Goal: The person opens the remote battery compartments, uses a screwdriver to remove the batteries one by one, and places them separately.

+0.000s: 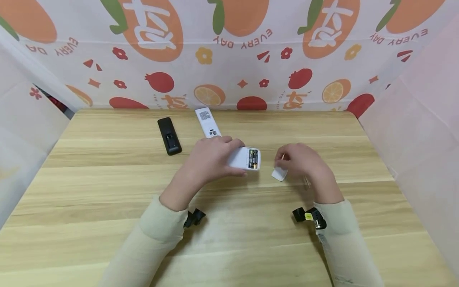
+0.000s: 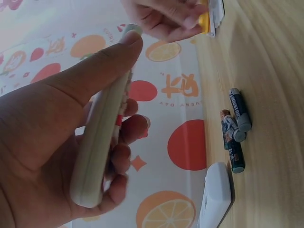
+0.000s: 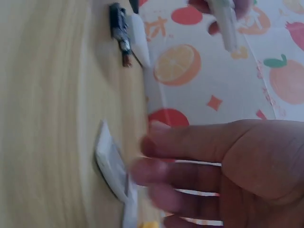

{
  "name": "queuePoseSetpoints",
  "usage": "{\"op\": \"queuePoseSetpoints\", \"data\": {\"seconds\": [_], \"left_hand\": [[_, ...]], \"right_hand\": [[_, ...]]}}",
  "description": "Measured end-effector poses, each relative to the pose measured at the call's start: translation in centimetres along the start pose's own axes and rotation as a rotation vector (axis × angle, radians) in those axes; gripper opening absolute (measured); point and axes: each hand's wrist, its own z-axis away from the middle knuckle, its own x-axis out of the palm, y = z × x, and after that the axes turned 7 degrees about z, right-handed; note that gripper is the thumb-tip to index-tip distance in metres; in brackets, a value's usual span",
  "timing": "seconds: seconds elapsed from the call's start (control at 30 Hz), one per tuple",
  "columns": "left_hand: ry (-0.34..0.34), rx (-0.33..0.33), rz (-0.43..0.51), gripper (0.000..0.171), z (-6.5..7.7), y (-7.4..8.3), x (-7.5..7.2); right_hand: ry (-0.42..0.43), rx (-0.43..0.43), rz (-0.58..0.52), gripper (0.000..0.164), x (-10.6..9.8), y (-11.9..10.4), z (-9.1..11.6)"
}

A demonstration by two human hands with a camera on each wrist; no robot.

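Note:
My left hand (image 1: 209,159) grips a white remote control (image 1: 237,158). Its battery bay faces up, uncovered, with batteries (image 1: 253,159) inside. To the right, my right hand (image 1: 300,160) hovers low over a white battery cover (image 1: 279,173) on the table. In the right wrist view its blurred fingers (image 3: 185,178) are loosely extended near the cover (image 3: 110,161), with nothing visible between them and the thumb. A yellow item (image 2: 204,19) shows beside that hand in the left wrist view; its kind is unclear.
A black remote (image 1: 169,136) lies at the back left. Beyond my left hand is another white remote (image 1: 207,120), its battery bay uncovered. Several loose batteries (image 2: 233,128) lie near it in the left wrist view. A fruit-patterned cloth (image 1: 229,71) hangs behind the table (image 1: 244,239).

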Motion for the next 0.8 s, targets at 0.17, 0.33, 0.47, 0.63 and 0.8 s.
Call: {"op": "queuePoseSetpoints", "data": {"seconds": [0.17, 0.33, 0.47, 0.63, 0.8], "left_hand": [[-0.119, -0.023, -0.002, 0.068, 0.4, 0.4, 0.6], [-0.208, -0.020, 0.010, 0.068, 1.4, 0.3, 1.3], [-0.249, -0.025, -0.006, 0.070, 2.6, -0.4, 1.7], [-0.275, -0.041, -0.030, 0.072, 3.3, -1.5, 1.9], [-0.298, -0.045, -0.065, 0.076, 2.9, -2.0, 2.1]], "right_hand": [[0.092, 0.166, -0.018, 0.023, -0.3, 1.6, 0.2], [0.083, 0.247, -0.043, 0.041, 0.3, 2.9, -0.2], [0.092, 0.257, -0.049, 0.043, 0.8, 3.3, -0.6], [0.077, 0.252, -0.053, 0.045, 1.0, 3.4, -1.0], [0.075, 0.240, -0.031, 0.036, 0.7, 3.3, -0.9]]}}
